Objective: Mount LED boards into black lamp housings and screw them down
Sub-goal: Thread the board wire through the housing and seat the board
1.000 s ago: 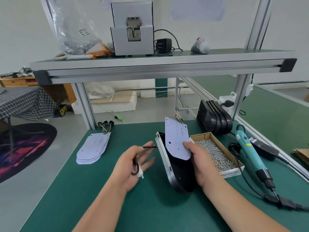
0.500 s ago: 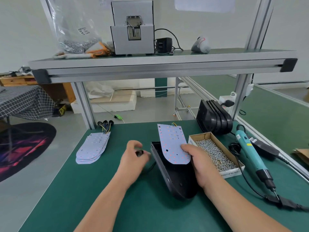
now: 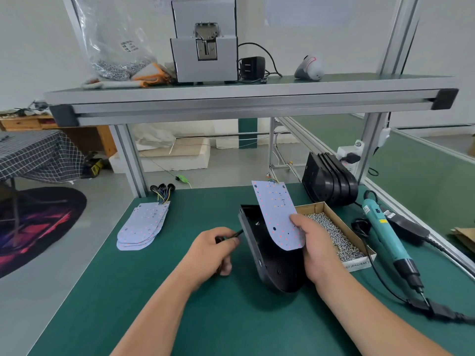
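Observation:
A black lamp housing (image 3: 267, 255) stands tilted on its edge on the green bench, its open side toward the right. My right hand (image 3: 312, 242) holds it from the right and pins a white LED board (image 3: 276, 209) against it with the thumb; the board sticks up above the housing. My left hand (image 3: 214, 249) grips the black cable (image 3: 235, 233) that comes out of the housing's left side. A stack of LED boards (image 3: 144, 224) with coloured wires lies at the left. A teal electric screwdriver (image 3: 385, 232) lies at the right.
A cardboard box of screws (image 3: 334, 235) sits just right of my right hand. Several black housings (image 3: 329, 179) stand stacked behind it. The screwdriver's cord (image 3: 385, 286) loops over the bench at the right. An upper shelf (image 3: 246, 98) spans the bench overhead.
My left hand turned over from palm-up to knuckles-up and now pulls the cable at the housing's left side. The housing and board shifted slightly in my right hand.

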A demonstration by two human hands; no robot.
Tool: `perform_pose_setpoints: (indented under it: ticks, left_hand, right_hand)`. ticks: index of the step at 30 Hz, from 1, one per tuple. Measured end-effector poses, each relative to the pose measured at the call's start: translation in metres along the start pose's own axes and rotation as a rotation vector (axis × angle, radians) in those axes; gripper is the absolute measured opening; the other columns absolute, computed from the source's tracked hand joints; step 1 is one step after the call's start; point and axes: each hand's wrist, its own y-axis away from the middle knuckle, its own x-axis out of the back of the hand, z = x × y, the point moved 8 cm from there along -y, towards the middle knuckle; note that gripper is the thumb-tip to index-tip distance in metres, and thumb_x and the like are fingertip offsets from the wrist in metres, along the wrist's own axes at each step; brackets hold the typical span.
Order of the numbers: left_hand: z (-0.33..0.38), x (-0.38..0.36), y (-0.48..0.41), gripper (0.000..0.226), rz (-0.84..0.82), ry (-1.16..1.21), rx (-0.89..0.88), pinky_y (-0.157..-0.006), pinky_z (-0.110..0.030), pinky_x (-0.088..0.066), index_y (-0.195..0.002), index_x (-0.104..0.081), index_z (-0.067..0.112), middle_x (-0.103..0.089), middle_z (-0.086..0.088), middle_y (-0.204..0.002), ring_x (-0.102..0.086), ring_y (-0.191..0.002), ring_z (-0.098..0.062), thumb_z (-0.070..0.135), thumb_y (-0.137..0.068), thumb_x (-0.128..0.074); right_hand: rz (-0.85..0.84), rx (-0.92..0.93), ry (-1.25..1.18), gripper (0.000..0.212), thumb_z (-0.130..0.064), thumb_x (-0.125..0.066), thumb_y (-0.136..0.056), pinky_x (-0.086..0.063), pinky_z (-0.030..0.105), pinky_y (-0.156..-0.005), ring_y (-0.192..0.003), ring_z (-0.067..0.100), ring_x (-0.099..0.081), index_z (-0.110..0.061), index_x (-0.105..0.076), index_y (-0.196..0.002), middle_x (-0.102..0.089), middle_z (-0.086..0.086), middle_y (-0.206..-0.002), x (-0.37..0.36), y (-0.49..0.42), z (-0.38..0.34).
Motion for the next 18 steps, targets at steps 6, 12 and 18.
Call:
perform_pose_setpoints:
  ticks: [6,12,18]
  left_hand:
    - [-0.012,-0.008,-0.003,0.01,0.016,0.557,0.141,-0.072,-0.044,-0.063,-0.088,-0.064,0.007,-0.078,-0.022,-0.108,-0.078,-0.095,-0.044,0.007,-0.089,-0.054]
    - [-0.016,-0.019,-0.008,0.037,-0.045,0.762,0.167,-0.054,-0.034,-0.059,-0.109,-0.076,-0.007,-0.073,-0.022,-0.088,-0.07,-0.061,-0.028,-0.004,-0.095,-0.042]
    - [-0.009,-0.012,-0.013,0.058,-0.025,0.896,0.084,-0.066,-0.041,-0.065,-0.126,-0.069,-0.005,-0.075,-0.022,-0.108,-0.076,-0.078,-0.031,-0.017,-0.087,-0.028]
  right_hand:
    - [-0.022,0.029,0.028,0.02,-0.013,-0.058,-0.095,-0.059,0.03,-0.063,-0.076,0.026,-0.076,-0.007,-0.076,-0.091,-0.079,0.013,-0.097,-0.005,0.001,0.006]
    - [-0.095,0.008,0.05,0.037,-0.011,-0.046,-0.096,-0.049,0.045,-0.087,-0.102,0.033,-0.068,-0.003,-0.069,-0.123,-0.074,0.015,-0.121,-0.006,0.002,0.003]
    - [-0.06,0.033,0.128,0.028,-0.014,-0.053,-0.086,-0.048,0.041,-0.079,-0.092,0.032,-0.067,-0.001,-0.07,-0.104,-0.074,0.015,-0.109,0.001,-0.001,-0.002]
